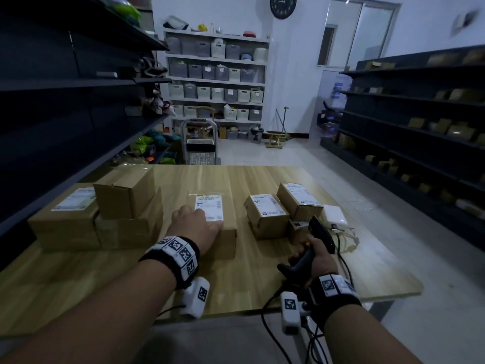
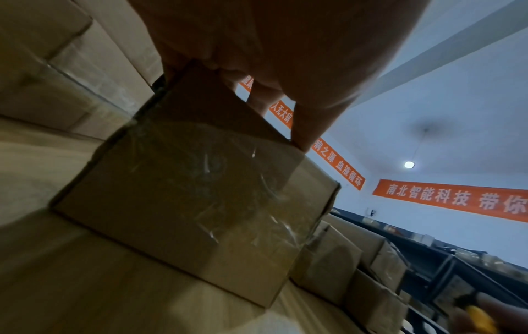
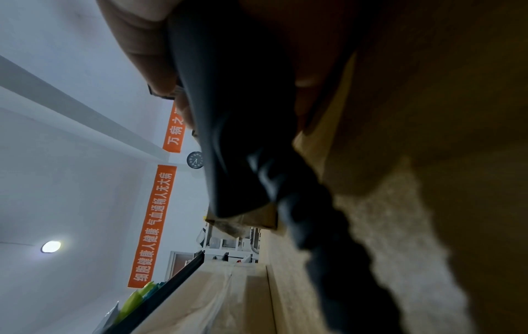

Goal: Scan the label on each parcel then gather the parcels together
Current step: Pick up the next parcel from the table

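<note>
Left hand (image 1: pixel 195 227), fingers (image 1: pixel 204 219) flat atop centre parcel (image 1: pixel 224 243) — long axis near-to-far; parcel stack (image 1: pixel 126 206) just left; right hand (image 1: pixel 319 261) grips scanner (image 1: pixel 321 229).

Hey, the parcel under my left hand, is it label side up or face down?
Label side up: the white label shows on top of the parcel, partly covered by the left hand.

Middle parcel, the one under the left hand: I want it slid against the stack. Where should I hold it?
Probably by its bare right side wall, coming from the right: the middle parcel lies flat, the stack sits left of it, and the gap to the small parcels leaves room. Keep the left hand off the label on top.
</note>
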A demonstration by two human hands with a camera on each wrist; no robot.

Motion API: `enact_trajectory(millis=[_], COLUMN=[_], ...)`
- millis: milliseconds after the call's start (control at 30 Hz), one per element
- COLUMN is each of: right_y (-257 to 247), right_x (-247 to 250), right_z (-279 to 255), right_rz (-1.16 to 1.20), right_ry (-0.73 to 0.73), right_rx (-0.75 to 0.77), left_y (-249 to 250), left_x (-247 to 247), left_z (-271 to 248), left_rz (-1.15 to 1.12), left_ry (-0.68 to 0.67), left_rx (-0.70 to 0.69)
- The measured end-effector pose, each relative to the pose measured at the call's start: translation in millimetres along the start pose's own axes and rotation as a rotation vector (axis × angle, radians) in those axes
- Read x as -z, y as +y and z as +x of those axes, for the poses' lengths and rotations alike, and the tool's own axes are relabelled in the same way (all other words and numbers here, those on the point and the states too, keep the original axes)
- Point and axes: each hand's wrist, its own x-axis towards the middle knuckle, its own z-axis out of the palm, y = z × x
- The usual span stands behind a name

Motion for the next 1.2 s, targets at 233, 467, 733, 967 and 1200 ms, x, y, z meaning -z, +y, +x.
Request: enact_trajectory(millis=[233, 467, 733, 967, 1200], right_y=[1.2, 16.2, 30.0, 31.0, 28.5], right_x=[-9.7, -61.2, -97.2, -97.2, -103.8], right_z=[-9.5, -51.2, -67.4, -70.3, -69.4], right_rz=[-0.035, -0.054, -0.271, -0.245, -0.225], right_ry=[-0.029, -0.285, -0.332, -0.344, -0.334], right_rx=[-0.042, -0.097, -0.074, -0.103, -0.126], left_y=[-3.9, -19.4, -38.9, -50.3, -48.4], left_x=[-4.9, -9.8, -14.8, -17.0, -23.4], left_z=[-9.3, -14.2, -14.1, -19.9, -12.1], left_rz=[-0.18, -0.839, -1.066, -1.165, -1.23], left_ry=[0.079, -0.004, -0.074, -0.054, -0.063], left_rx=[-0.042, 0.285, 0.262, 0.154, 0.105])
